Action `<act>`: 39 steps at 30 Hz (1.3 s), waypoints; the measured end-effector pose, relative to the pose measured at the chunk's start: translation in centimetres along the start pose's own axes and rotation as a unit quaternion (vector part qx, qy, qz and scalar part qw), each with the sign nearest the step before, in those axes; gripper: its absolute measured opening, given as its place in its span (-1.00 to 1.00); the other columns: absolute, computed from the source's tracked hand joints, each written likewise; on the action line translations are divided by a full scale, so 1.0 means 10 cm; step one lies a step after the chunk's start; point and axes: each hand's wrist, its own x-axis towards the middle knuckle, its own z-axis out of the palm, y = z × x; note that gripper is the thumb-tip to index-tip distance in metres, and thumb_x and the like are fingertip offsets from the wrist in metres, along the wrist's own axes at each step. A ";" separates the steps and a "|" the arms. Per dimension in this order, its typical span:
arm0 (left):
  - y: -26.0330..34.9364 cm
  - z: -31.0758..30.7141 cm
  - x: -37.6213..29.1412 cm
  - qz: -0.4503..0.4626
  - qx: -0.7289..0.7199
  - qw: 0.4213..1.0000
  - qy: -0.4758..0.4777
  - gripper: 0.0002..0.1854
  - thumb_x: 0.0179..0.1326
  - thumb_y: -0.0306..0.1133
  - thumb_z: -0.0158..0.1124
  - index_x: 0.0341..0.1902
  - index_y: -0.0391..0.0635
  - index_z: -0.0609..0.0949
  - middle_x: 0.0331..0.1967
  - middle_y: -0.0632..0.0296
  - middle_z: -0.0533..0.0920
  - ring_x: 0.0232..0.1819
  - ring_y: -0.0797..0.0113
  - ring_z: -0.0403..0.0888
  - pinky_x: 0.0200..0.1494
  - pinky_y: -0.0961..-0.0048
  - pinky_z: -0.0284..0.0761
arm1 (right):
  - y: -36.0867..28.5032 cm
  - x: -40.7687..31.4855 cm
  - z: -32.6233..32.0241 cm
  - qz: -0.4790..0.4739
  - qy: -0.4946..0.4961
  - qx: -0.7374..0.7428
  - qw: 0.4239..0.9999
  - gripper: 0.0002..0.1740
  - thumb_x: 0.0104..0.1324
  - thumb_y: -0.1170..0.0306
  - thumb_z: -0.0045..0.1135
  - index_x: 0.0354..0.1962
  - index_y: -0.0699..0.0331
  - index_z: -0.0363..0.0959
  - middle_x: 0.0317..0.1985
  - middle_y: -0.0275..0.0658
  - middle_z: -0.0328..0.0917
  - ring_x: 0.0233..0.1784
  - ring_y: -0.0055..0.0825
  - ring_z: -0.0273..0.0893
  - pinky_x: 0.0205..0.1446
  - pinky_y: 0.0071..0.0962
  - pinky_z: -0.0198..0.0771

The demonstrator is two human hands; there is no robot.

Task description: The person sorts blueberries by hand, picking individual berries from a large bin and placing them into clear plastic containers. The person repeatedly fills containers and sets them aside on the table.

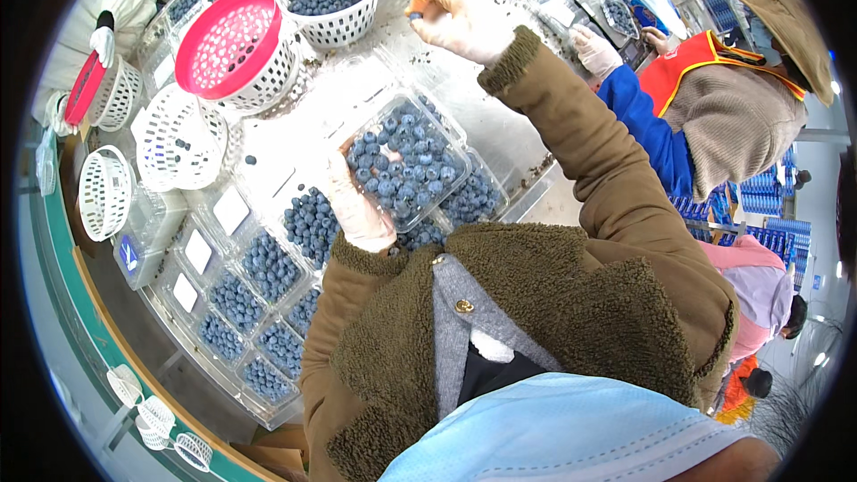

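My left hand [361, 204], in a thin pale glove, holds a clear plastic clamshell of blueberries [405, 164] tilted in front of my chest. Past it, at the upper middle, my right hand [455, 23] is raised with a single blueberry [416, 16] between thumb and fingertips. Beside that hand stands a white slotted basket of blueberries [331, 3]. Under and around the held clamshell lie other filled clamshells [472, 197]. Loose blueberries [250, 160] are on the work surface to the left.
A white basket with a pink-red perforated colander [227, 43] on top stands upper left, near a tipped white basket [181, 137]. Rows of filled clamshells [271, 268] spread lower left. A co-worker's gloved hand [594, 50] is at the right; another holds a red colander [86, 87] far left.
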 end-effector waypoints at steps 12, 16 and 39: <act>0.09 0.06 -0.10 -0.004 -0.071 0.995 0.072 -0.43 0.51 0.07 0.14 0.24 -0.22 0.52 0.01 0.04 0.69 -0.03 0.17 0.72 0.06 0.17 0.71 | 0.20 1.28 -0.27 -0.143 0.219 -0.149 0.954 -0.78 0.10 0.28 0.33 -0.39 0.25 0.60 -0.47 -0.14 0.63 -0.36 -0.24 0.64 -0.23 -0.27 0.54; 0.06 0.00 -0.06 -0.003 -0.076 0.994 0.078 -0.45 0.50 0.08 0.15 0.20 -0.19 0.57 -0.10 0.14 0.71 -0.17 0.29 0.70 -0.07 0.33 0.68 | 0.30 0.98 0.09 -0.083 0.068 -0.094 0.990 -0.78 0.16 0.27 0.27 -0.33 0.25 0.58 -0.43 -0.16 0.63 -0.33 -0.32 0.62 -0.20 -0.28 0.53; 0.13 -0.05 -0.07 0.010 -0.057 0.995 0.085 -0.50 0.56 0.03 0.03 0.22 -0.16 0.56 0.08 0.09 0.68 0.05 0.18 0.71 0.14 0.15 0.69 | -0.41 1.57 1.20 -0.196 -0.008 0.006 0.981 -0.58 0.34 0.21 0.23 -0.02 0.39 0.61 -0.20 0.03 0.71 -0.11 -0.20 0.72 -0.01 -0.28 0.58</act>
